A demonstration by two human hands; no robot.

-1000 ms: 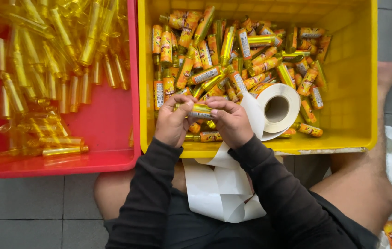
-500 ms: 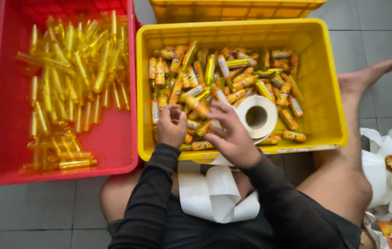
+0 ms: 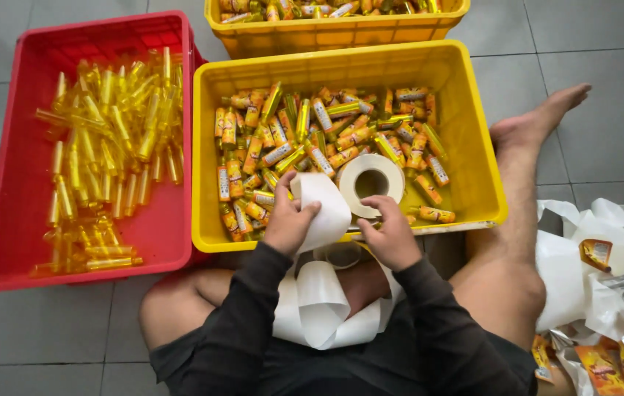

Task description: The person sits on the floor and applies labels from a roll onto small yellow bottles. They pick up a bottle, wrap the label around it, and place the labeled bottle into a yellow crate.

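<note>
The white paper strip [image 3: 323, 213] runs from the person's lap over the near rim of the yellow crate [image 3: 473, 147]. The left hand [image 3: 287, 220] is curled around its smooth, curved end; the right hand [image 3: 392, 235] rests half-closed, fingertips near the roll [image 3: 370, 183]. Pulling evenly should keep it from tearing. Beyond lie glossy labelled tubes [image 3: 326, 132].

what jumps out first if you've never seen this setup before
The yellow crate in the middle catches the eye first, heaped with small labelled tubes around a white roll near its front edge. Over that edge the left hand grips a white paper strip while the right hand rests beside the roll. To the left, a red crate holds bare golden tubes.
</note>
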